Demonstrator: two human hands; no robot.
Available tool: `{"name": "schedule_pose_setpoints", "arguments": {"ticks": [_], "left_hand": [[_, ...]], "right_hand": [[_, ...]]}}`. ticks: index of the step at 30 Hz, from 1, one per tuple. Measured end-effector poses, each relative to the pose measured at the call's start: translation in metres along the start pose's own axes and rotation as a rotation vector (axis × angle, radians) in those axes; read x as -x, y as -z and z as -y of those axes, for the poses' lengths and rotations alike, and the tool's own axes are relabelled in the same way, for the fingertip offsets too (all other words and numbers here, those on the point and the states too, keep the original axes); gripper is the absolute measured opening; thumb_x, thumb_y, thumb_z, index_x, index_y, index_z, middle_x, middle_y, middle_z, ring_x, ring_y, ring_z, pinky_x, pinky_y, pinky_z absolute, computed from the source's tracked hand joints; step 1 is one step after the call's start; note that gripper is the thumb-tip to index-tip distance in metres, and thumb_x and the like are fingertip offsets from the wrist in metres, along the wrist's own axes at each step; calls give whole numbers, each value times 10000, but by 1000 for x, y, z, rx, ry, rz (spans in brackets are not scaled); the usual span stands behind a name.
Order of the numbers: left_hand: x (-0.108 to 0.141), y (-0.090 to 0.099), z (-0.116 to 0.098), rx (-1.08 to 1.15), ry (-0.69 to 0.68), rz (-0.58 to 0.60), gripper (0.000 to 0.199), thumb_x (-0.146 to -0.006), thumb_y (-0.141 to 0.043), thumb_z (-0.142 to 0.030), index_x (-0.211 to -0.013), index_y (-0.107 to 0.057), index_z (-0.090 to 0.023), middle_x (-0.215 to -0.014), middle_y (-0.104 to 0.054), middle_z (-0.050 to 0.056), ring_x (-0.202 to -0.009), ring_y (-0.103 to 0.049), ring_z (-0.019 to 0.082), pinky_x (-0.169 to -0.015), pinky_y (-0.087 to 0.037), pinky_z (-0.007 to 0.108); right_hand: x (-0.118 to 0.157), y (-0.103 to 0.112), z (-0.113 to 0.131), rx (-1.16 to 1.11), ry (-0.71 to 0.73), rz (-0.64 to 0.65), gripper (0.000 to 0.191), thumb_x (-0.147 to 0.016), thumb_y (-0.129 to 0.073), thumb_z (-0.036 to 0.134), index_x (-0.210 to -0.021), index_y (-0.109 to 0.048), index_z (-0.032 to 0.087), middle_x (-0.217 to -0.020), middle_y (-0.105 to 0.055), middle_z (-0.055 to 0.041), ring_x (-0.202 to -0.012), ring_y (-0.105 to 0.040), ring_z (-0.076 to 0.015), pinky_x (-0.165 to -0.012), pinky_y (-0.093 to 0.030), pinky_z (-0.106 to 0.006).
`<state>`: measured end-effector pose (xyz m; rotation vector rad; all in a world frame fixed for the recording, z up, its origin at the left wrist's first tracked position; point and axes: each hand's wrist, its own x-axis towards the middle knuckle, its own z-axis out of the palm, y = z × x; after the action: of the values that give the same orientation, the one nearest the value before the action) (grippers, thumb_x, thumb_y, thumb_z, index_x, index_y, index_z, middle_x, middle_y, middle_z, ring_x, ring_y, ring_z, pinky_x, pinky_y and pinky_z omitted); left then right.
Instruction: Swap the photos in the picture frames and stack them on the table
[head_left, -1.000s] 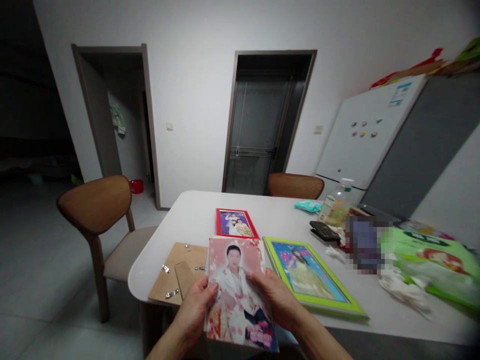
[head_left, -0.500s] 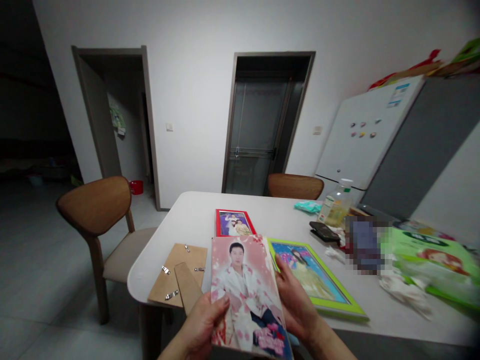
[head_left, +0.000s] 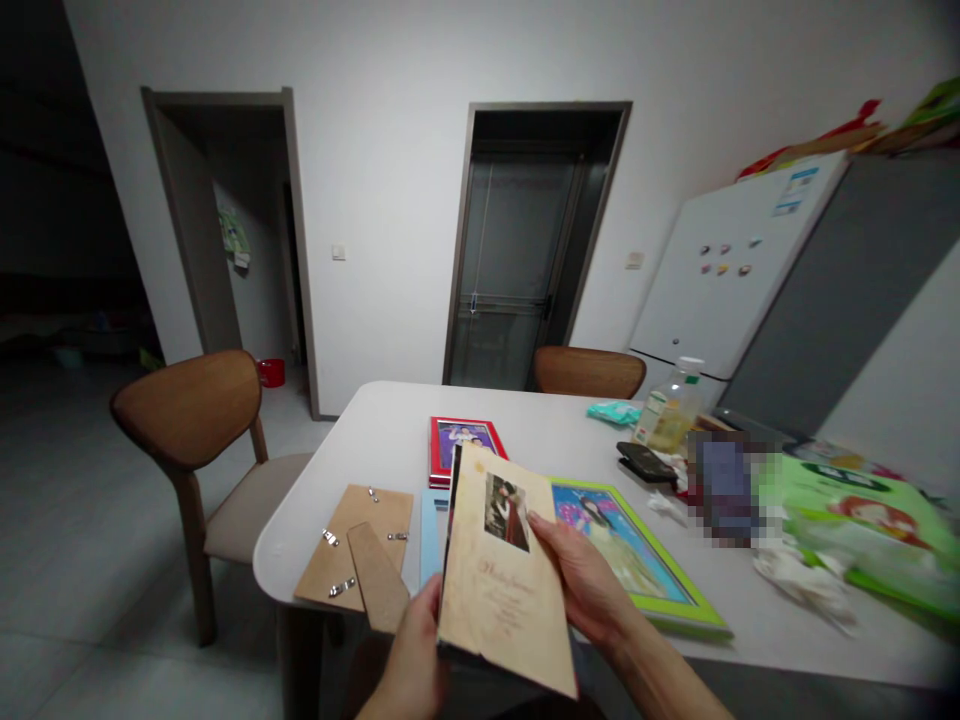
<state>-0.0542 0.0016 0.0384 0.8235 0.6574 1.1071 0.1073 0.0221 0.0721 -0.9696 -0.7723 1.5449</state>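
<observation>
Over the table's front edge I hold a small stack of photo prints (head_left: 510, 600) in both hands. The top print is beige, with a small inset picture and faint script lettering. My left hand (head_left: 420, 645) is closed on the stack's left edge, fingers partly hidden. My right hand (head_left: 589, 580) grips the right edge, thumb on the front. Behind the stack, a light-blue frame (head_left: 433, 535) shows only in part. A brown backing board (head_left: 345, 515) with metal clips and a stand leg lies left. Beyond are red picture frames (head_left: 433, 465); right is a green picture frame (head_left: 675, 590).
On the white table (head_left: 382, 420)'s right side are a bottle (head_left: 667, 415), a black wallet-like item (head_left: 645, 462), crumpled tissues (head_left: 806, 580), a teal packet (head_left: 613, 412) and a green package (head_left: 870, 505). Wooden chairs (head_left: 191, 410) stand at the left and behind.
The portrait print that faced me no longer shows; a beige print faces me instead. The stack is tilted differently, and the light-blue frame behind it has come into view.
</observation>
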Motion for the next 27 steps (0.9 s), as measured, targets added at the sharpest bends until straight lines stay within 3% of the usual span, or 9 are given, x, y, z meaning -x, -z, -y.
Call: {"name": "schedule_pose_setpoints", "arguments": {"ticks": [3,5,10,14,16,22,27], "left_hand": [[-8,25,-4,-189,-158,-188,285,-579,-676,-283,-817,-577,-163,-873,-627,64,-891,-561,220,-831,-397,329],[-11,35,-3,-368,-213,-222,266,-630,-610,-275,-861,-563,-153,-911,-612,75,-925,-545,219,-854,-384,339],[-4,33,12,-981,-270,-54,449,-619,-582,-167,-1060,-505,-139,-1188,-476,125,-1121,-401,257,-960,-290,380],[0,33,23,-1300,-319,150,615,-552,-677,-183,-1123,-456,-128,-1287,-350,168,-1192,-287,297,-990,-225,454],[-1,36,25,-1425,-325,189,639,-543,-693,-174,-1130,-443,-135,-1294,-336,173,-1198,-274,300,-988,-208,487],[1,32,19,-1594,-337,239,561,-593,-653,-149,-1112,-439,-151,-1278,-372,151,-1189,-304,271,-986,-208,502],[3,21,11,-1610,-281,243,496,-606,-648,-189,-1067,-470,-143,-1229,-442,126,-1158,-354,250,-1002,-186,474]], "right_hand": [[-12,22,7,132,-8,-109,338,-681,-515,269,-994,-519,139,-706,-672,-70,-623,-622,-211,-579,-480,-330],[-24,34,2,231,-21,-172,358,-670,-490,208,-1020,-495,135,-711,-674,-74,-616,-625,-214,-548,-482,-320],[-52,46,-22,464,61,-245,410,-618,-466,138,-1027,-475,118,-760,-675,-75,-668,-629,-204,-570,-485,-288],[-67,41,-32,658,180,-287,410,-595,-467,148,-1002,-513,124,-853,-664,-79,-764,-618,-203,-602,-480,-267],[-71,38,-34,721,226,-290,424,-592,-460,147,-1011,-517,124,-898,-654,-82,-779,-613,-199,-612,-475,-261],[-71,35,-32,1211,336,-254,341,-640,-491,249,-966,-538,162,-926,-636,-73,-815,-584,-191,-684,-421,-260],[-67,33,-32,1596,337,-347,431,-669,-487,454,-974,-529,153,-886,-605,-107,-802,-556,-221,-643,-380,-281]]}}
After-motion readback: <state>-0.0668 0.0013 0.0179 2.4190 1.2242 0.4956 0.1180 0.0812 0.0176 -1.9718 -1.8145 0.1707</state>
